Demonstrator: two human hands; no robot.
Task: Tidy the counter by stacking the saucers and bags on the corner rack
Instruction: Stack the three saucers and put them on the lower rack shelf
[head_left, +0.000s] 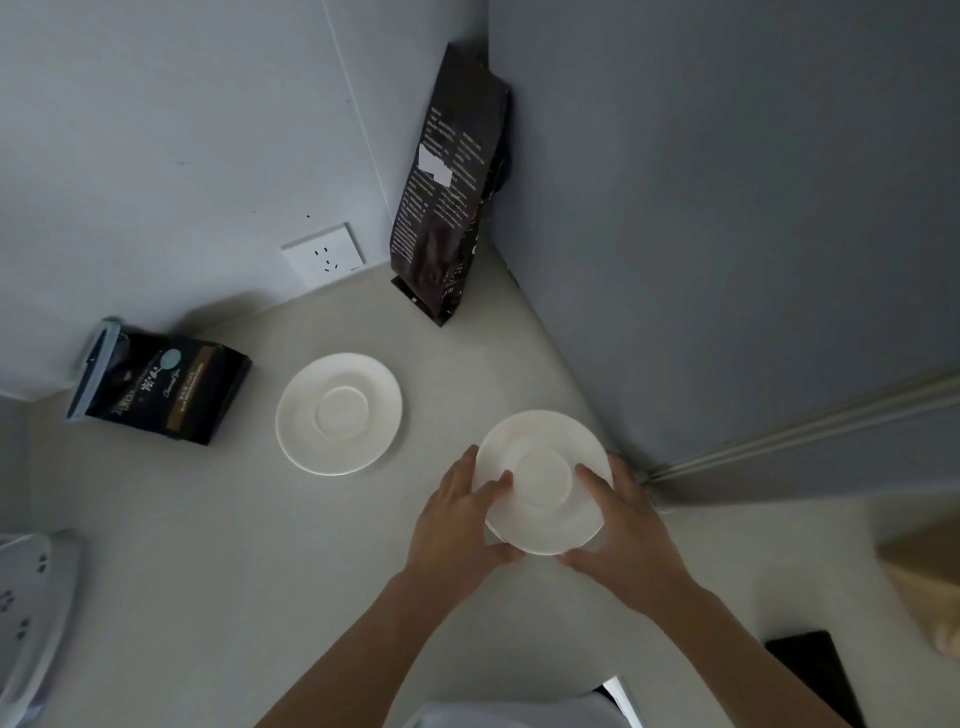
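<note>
Near counter corner | both hands (540, 519) grasping saucer (543, 480) | face-up, slightly tilted

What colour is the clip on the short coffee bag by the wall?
Pale blue clip, closing the dark short coffee bag; seen in the head view.

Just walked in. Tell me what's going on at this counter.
A person is holding a white saucer with both hands, left hand and right hand gripping opposite edges; a second rim seems to show under it. Another saucer lies flat on the counter. One dark bag lies near the wall, and a taller bag stands upright in the corner.
</note>
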